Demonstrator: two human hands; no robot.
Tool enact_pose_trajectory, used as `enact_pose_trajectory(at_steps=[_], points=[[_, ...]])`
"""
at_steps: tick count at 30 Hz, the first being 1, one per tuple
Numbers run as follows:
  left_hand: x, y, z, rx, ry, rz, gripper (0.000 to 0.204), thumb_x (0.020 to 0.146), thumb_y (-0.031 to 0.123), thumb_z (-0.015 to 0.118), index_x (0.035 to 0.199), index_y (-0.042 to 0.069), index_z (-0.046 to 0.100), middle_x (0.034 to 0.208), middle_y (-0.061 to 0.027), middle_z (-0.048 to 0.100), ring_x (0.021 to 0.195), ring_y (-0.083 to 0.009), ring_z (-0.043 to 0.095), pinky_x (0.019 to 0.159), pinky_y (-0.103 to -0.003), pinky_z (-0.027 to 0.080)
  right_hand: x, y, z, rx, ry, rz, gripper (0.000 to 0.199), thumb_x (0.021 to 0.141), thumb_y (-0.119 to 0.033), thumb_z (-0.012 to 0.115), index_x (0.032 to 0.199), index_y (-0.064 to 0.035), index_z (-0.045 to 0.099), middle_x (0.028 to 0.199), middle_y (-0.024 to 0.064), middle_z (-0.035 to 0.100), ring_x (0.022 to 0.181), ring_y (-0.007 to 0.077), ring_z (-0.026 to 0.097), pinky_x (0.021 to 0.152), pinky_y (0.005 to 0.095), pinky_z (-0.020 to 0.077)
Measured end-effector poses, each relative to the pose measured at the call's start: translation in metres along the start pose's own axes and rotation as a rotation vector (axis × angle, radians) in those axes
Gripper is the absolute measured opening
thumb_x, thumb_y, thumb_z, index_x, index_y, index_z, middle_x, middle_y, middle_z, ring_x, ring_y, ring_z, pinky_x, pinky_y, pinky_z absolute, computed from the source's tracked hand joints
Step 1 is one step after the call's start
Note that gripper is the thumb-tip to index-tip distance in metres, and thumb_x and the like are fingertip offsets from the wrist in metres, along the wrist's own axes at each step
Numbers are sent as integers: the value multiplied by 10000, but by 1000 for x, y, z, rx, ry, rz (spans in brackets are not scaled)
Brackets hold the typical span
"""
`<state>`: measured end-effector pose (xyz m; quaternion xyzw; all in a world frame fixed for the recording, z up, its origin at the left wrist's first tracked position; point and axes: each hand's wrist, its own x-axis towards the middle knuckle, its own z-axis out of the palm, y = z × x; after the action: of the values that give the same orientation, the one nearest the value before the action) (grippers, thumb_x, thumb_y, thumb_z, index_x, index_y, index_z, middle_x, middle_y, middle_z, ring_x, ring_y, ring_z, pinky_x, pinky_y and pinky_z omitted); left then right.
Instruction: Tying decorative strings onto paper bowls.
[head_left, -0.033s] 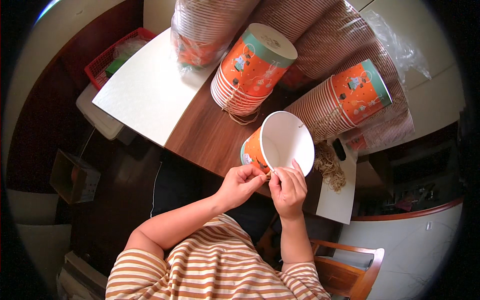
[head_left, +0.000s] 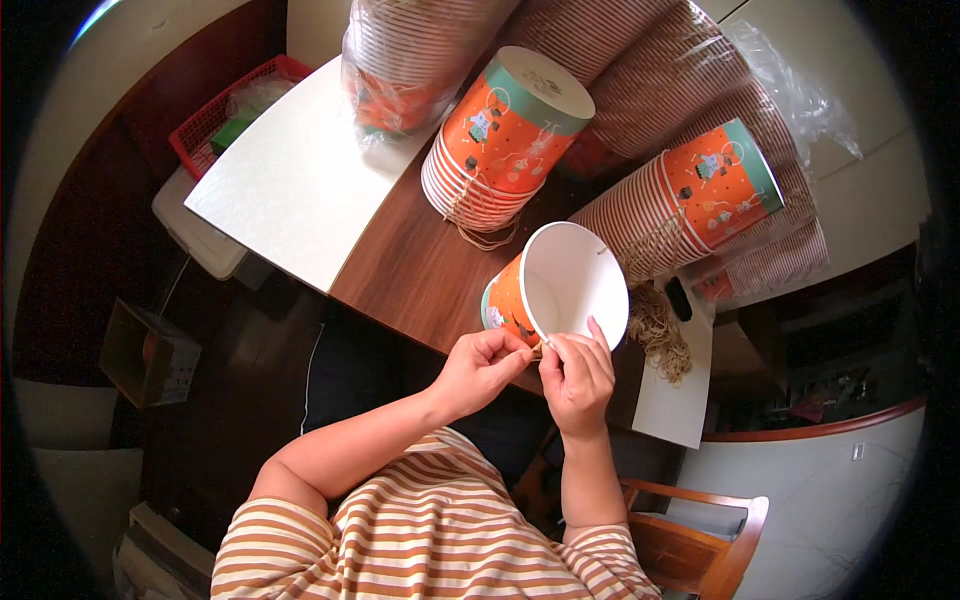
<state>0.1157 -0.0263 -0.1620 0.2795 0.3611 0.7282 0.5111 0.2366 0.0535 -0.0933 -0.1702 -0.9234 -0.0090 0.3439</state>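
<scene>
Paper bucket held at the near worktop edge, nothing changed from the earlier frame.
The orange paper bucket (head_left: 555, 290) lay tilted on the brown worktop (head_left: 420, 270); left hand (head_left: 480, 365) and right hand (head_left: 578, 375) fingers were pinched closed on a thin string (head_left: 540, 346) at its rim, as before.

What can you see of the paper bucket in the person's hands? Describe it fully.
The paper bucket is orange outside with small printed figures, plain white inside, and empty. It lies tilted over the wooden table's near edge, mouth toward the camera. The left hand and right hand pinch at its lower rim.
</scene>
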Motion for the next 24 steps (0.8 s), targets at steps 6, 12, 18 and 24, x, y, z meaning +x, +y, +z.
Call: enact_pose_trajectory(at_steps=[6, 12, 18, 24], points=[[-1, 40, -15, 672, 12, 259, 260, 759, 108, 704, 1010, 45, 674, 1012, -92, 560, 716, -88, 566, 638, -212, 480, 0, -7, -11, -68, 66, 69, 301, 766, -110, 735, 1050, -55, 652, 1119, 113, 608, 1046, 289, 589, 1052, 539, 357], [21, 92, -13, 1255, -134, 855, 389, 634, 119, 725, 1013, 102, 638, 1052, -105, 582, 928, -293, 581, 767, -398, 466, -32, -31, 7, 126, 271, 276, 179, 740, 37, 710, 891, -22, 633, 864, 107, 611, 760, 245, 588, 680, 317, 490], [45, 103, 5, 1501, -527, 807, 258, 687, 163, 707, 929, 88, 662, 934, -37, 615, 934, -217, 565, 819, -371, 399, -33, -37, 43, 335, 342, 534, 202, 774, -121, 748, 939, -80, 640, 911, 84, 676, 662, 269, 606, 590, 367, 460], [46, 110, 22, 1525, -618, 659, 161, 733, 146, 691, 876, 72, 678, 828, -51, 643, 822, -236, 609, 807, -368, 409, -35, -28, 53, 225, 379, 531, 190, 727, -87, 748, 864, -90, 617, 871, 60, 642, 751, 270, 587, 682, 379, 449]])
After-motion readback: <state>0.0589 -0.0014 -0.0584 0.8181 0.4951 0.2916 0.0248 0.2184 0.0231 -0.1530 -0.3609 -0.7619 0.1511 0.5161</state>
